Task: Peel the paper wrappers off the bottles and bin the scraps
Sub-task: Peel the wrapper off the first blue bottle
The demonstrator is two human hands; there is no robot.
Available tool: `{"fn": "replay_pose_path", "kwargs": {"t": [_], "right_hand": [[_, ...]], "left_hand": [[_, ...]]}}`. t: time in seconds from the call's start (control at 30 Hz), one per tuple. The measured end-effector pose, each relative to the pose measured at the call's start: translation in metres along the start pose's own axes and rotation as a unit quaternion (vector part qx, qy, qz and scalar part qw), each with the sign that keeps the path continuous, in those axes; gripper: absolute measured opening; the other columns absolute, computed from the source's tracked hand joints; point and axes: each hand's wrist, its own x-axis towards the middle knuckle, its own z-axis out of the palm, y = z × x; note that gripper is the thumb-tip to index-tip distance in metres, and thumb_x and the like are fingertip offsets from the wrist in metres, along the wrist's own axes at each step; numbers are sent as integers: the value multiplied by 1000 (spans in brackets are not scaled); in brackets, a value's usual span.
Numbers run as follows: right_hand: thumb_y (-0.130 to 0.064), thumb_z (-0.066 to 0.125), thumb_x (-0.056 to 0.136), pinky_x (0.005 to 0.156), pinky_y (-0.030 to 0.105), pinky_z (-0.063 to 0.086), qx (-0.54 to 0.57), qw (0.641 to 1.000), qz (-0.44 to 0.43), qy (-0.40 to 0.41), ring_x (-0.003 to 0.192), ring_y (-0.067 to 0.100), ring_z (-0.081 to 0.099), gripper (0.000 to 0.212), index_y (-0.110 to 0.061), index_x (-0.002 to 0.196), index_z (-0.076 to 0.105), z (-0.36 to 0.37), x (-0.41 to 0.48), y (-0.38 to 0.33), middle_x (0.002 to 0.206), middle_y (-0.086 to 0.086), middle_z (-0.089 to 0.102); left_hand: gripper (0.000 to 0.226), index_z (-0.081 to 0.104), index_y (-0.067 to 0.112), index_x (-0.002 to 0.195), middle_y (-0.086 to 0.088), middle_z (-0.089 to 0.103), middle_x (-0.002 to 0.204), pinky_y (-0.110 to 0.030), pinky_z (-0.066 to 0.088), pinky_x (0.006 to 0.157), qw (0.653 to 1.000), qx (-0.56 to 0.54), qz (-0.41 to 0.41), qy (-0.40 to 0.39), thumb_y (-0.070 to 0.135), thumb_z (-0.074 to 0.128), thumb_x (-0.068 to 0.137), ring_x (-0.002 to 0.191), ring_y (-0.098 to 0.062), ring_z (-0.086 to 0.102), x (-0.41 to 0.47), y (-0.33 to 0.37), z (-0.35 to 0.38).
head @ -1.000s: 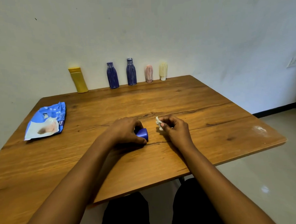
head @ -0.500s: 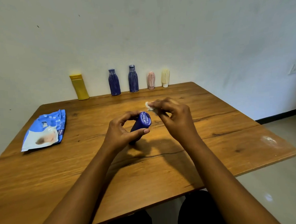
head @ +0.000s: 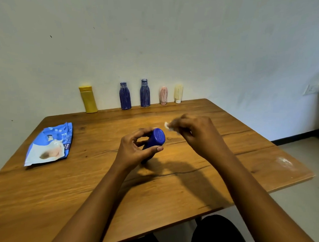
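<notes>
There is one camera, worn on the person's head. It looks forward and down across the wooden table (head: 193, 188) toward the wall (head: 170, 39) at 12 o'clock. Both arms reach in from 6 o'clock, close below. No second view shares anything.

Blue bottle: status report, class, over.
Left hand gripping blue bottle above table. Right hand pinching white paper scrap. No bin visible.
</notes>
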Motion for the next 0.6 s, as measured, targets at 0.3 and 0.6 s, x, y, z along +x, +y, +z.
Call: {"fn": "replay_pose_path", "kwargs": {"t": [0.3, 0.6], "right_hand": [[-4, 65, 84, 74, 30, 51, -49, 995, -63, -66, 97, 18, 60, 29, -18, 109, 70, 25, -17, -16, 107, 1, 67], [-7, 57, 90, 80, 14, 37, -23, 999, -20, -31, 103, 12, 54, 29, -17, 117, 65, 28, 15, -17, 117, 1, 62]], "left_hand": [[62, 60, 34, 114, 24, 63, 115, -15, 51, 87, 1000, 2, 0, -1, 44, 84, 58, 112, 0, 58, -2, -3, -7], [57, 61, 24, 117, 19, 64, 114, -14, 50, 86, 999, -29, 3, -16, 29, 81, 63, 111, -2, 59, -2, -3, -5]]}}
